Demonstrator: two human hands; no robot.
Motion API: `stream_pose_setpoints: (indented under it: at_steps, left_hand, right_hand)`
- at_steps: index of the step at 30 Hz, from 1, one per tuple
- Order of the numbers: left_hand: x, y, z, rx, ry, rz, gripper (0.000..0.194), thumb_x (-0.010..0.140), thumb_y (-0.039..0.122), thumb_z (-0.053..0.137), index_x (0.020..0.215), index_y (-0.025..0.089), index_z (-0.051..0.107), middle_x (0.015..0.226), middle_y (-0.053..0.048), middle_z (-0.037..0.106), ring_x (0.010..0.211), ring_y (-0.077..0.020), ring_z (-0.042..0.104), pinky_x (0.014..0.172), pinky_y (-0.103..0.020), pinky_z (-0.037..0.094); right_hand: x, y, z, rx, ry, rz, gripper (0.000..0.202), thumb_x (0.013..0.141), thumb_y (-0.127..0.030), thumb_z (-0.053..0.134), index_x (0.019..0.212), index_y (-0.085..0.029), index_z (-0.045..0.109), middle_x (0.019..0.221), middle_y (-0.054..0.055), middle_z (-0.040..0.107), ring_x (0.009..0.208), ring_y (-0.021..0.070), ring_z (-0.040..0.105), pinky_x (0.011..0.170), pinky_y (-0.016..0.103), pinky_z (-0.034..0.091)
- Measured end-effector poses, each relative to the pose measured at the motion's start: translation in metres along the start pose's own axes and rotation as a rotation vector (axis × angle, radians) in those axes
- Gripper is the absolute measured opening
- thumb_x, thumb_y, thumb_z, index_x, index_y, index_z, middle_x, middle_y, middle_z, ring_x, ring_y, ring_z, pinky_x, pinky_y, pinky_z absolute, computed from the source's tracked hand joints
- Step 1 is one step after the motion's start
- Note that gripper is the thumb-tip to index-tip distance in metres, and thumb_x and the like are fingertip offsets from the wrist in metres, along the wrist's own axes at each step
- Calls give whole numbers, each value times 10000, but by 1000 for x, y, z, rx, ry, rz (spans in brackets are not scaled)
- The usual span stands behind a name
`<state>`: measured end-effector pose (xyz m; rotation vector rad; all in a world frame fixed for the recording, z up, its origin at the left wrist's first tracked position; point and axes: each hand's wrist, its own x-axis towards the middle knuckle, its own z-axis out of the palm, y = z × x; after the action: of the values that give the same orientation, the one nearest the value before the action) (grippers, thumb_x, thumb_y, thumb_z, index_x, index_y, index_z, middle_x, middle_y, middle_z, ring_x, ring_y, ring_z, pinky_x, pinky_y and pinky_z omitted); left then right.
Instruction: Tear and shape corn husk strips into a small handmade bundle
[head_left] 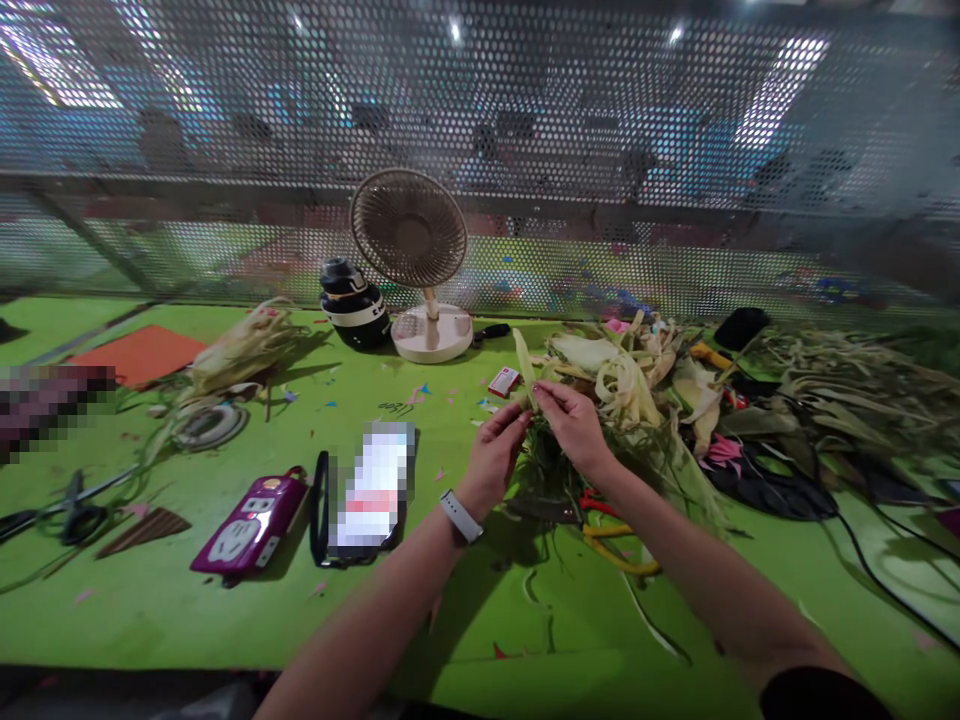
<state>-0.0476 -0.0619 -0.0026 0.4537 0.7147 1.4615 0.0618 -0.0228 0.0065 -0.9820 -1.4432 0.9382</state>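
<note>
A pale green strip of corn husk [522, 358] stands up between my two hands above the green table. My left hand [496, 455], with a watch on its wrist, pinches the strip's lower end. From the right side, my right hand [574, 425] is closed on the same strip, its thumb and fingertips close to the other hand's. Just beyond my right hand lies a heap of dry corn husks [630, 375]. Pliers with yellow and red handles [616, 535] rest under my right forearm, partly hidden by it.
A white fan [433, 340] and a black bottle [354, 310] stand at the back before a perforated metal screen [570, 90]. Left lie a phone [373, 490], a purple power strip [251, 525], scissors [75, 510] and a husk bundle [244, 345]. Black cables [862, 560] run at right.
</note>
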Motion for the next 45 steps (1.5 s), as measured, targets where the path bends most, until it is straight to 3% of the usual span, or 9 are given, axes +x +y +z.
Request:
stream_pose_setpoints:
  at_steps: [3, 8, 13, 16, 22, 28, 36, 40, 45]
  left_hand:
    - [1, 1, -1, -6, 26, -21, 260, 568, 126, 767, 814, 188, 706, 769, 15, 720, 706, -80, 635, 708, -188, 476]
    - [3, 2, -3, -5, 47, -22, 232, 588, 120, 720, 807, 192, 696, 744, 23, 706, 694, -87, 626, 680, -194, 466]
    - [5, 2, -3, -46, 27, 19, 134, 623, 186, 717, 751, 182, 677, 752, 27, 695, 704, -84, 616, 676, -196, 454]
    - [4, 3, -3, -56, 19, 15, 166, 614, 220, 753, 752, 188, 666, 760, 34, 696, 690, -78, 618, 660, -196, 451]
    - [1, 6, 1, -37, -18, 23, 237, 565, 130, 762, 775, 193, 670, 781, 31, 700, 688, -77, 614, 664, -189, 449]
    - [2, 8, 2, -67, -10, 22, 233, 587, 92, 702, 792, 196, 664, 809, 28, 698, 700, -77, 608, 660, -191, 439]
    - [1, 9, -1, -132, -63, -72, 239, 565, 64, 670, 771, 170, 612, 603, 67, 593, 490, -28, 495, 501, -150, 373]
    - [-1, 11, -1, -120, -53, -199, 112, 632, 171, 682, 695, 155, 591, 568, 37, 585, 511, -71, 540, 475, -177, 387]
    - [3, 10, -4, -89, -93, -300, 137, 718, 248, 685, 730, 133, 613, 592, -1, 614, 494, -67, 538, 429, -164, 367]
  right_hand:
    - [-1, -2, -2, -79, -20, -45, 376, 803, -452, 576, 1021, -168, 694, 929, 56, 704, 813, 178, 627, 753, 288, 496]
    - [-3, -7, -8, -236, -72, -126, 385, 809, -422, 583, 1058, -147, 689, 617, -22, 600, 534, 101, 511, 548, 222, 430]
    - [-2, -7, -11, -178, -159, -265, 242, 801, -396, 595, 861, -213, 742, 758, 29, 690, 691, 158, 610, 684, 279, 485]
    - [-1, -6, -10, -110, -128, -221, 242, 800, -404, 605, 839, -203, 734, 761, 32, 692, 691, 161, 608, 672, 277, 489]
    - [0, -5, -9, -58, -100, -132, 274, 833, -406, 567, 874, -177, 711, 750, 21, 664, 681, 143, 572, 657, 256, 472]
    - [-1, -6, -9, -150, -127, -245, 248, 840, -390, 558, 822, -196, 712, 760, 28, 674, 713, 164, 602, 690, 279, 483]
    - [0, -4, -13, -372, -113, -490, 230, 898, -327, 488, 794, -204, 652, 701, 32, 605, 654, 144, 551, 626, 252, 457]
    - [0, -5, -15, -347, -200, -543, 209, 896, -305, 501, 779, -210, 646, 695, 26, 608, 653, 139, 566, 621, 243, 465]
    - [3, -5, -20, -290, -286, -575, 151, 883, -261, 533, 859, -217, 675, 720, 26, 644, 691, 146, 609, 651, 252, 484]
